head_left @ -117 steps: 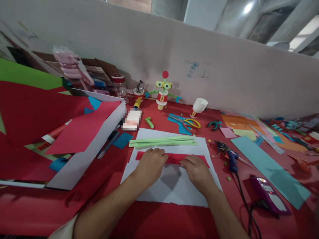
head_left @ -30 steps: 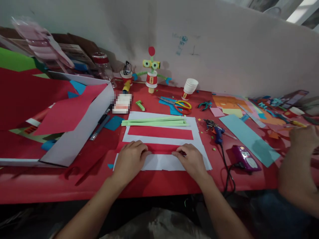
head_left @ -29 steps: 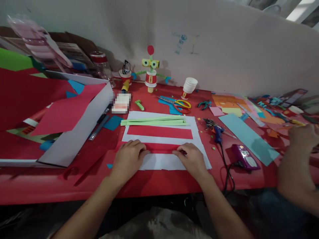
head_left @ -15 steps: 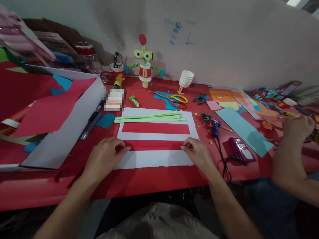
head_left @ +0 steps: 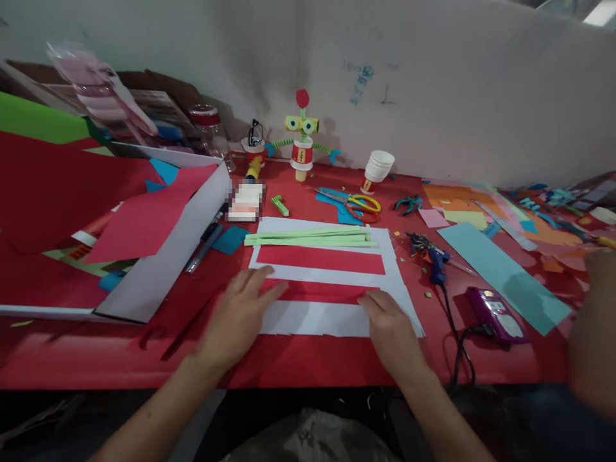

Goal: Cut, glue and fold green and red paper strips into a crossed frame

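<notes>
My left hand [head_left: 239, 313] lies flat with fingers stretched out on the left end of a folded red paper strip [head_left: 320, 290]. My right hand [head_left: 391, 321] rests with fingers out on the strip's right end. The strip lies across a white sheet [head_left: 332, 318] on the red table. A second red strip [head_left: 321, 259] lies flat just beyond it. Several light green strips [head_left: 308, 235] lie at the sheet's far edge.
A blue glue gun [head_left: 436, 263] with its black cord and a purple device [head_left: 495, 314] lie to the right. Scissors [head_left: 359, 205], stacked paper cups [head_left: 377, 169] and a paper-cup robot figure [head_left: 301, 146] stand behind. Red card and white board [head_left: 158, 269] are piled at left. Another person's arm [head_left: 593, 327] is at the right.
Both hands slid outward along the near red strip and now lie flatter on it. The view shifted slightly. The other person's arm at the right moved closer to the edge.
</notes>
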### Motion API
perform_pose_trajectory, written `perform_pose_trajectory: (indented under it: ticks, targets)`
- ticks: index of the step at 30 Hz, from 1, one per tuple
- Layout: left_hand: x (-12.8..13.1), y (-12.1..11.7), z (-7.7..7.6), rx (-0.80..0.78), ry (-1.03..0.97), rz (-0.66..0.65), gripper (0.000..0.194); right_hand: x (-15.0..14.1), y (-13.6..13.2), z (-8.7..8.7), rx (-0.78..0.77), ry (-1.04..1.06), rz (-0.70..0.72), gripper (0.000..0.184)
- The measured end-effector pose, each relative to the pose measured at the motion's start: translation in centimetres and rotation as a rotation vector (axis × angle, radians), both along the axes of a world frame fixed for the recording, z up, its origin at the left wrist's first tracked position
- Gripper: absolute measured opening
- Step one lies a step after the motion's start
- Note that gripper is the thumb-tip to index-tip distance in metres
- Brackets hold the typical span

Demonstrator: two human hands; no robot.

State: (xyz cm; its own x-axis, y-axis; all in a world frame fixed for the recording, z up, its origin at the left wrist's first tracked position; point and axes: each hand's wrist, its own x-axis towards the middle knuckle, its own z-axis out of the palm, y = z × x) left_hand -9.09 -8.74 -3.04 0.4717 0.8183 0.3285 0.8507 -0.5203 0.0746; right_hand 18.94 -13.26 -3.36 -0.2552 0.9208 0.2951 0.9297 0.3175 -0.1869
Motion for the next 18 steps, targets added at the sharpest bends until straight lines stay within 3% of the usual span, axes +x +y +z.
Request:
perform_pose_trajectory:
  ticks: [3, 5, 11, 18]
  targets:
    - [1.0, -0.9, 0.0, -0.015, 0.137, -0.14, 0.049, -1.4, -0.9, -0.5, 0.03, -0.132, -0.015, 0.032]
    - [1.6, -1.6, -0.2, -0.036, 0.168, -0.102, 0.048, -2.0, -1.3, -0.5, 0.041, -0.165, -0.041, 0.03]
    - [3.1, -3.8, -1.1, -0.066, 0.071, -0.004, 0.048, -3.8, -1.9, 0.0, -0.064, -0.186, -0.013, 0.058]
    - [3.1, -4.8, -1.3, -0.083, 0.016, 0.062, 0.056, -4.9, -2.3, 0.1, -0.114, -0.194, -0.105, 0.055]
